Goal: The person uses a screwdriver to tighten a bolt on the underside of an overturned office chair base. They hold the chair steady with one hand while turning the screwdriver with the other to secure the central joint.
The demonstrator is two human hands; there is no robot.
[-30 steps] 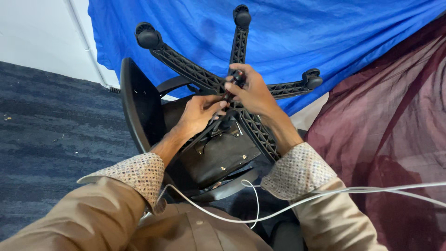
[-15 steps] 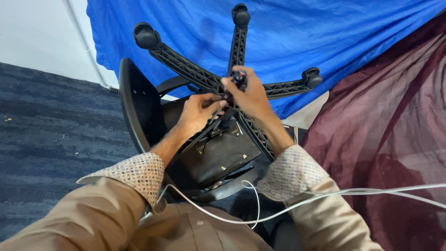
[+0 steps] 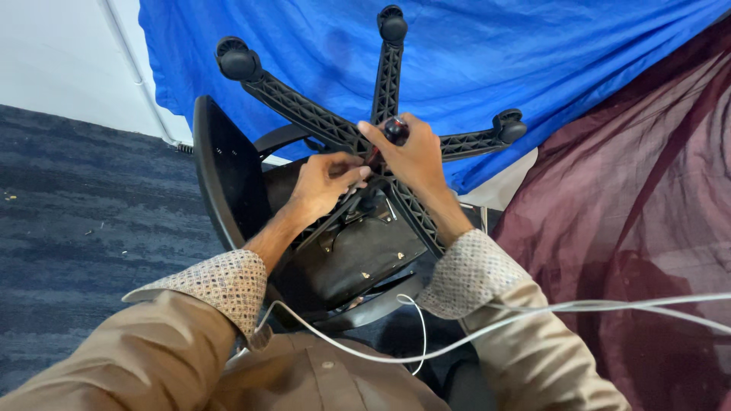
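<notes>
A black office chair (image 3: 228, 175) lies tipped over, its star base (image 3: 304, 110) with castor wheels pointing up toward me. My right hand (image 3: 415, 164) is closed around a screwdriver with a dark red and black handle (image 3: 395, 129), held at the hub of the base. My left hand (image 3: 324, 183) rests beside it on the metal mechanism under the seat (image 3: 358, 255), fingers curled at the spot where the screwdriver tip meets the chair. The tip itself is hidden by my fingers.
A blue cloth (image 3: 472, 61) hangs behind the chair and a dark maroon sheer fabric (image 3: 647, 213) drapes on the right. Dark grey carpet (image 3: 84, 221) covers the floor at left, below a white wall (image 3: 68, 61). A white cable (image 3: 533, 316) crosses over my lap.
Both hands stay at the chair hub. My right hand has shifted slightly on the screwdriver, its handle now showing above my fingers.
</notes>
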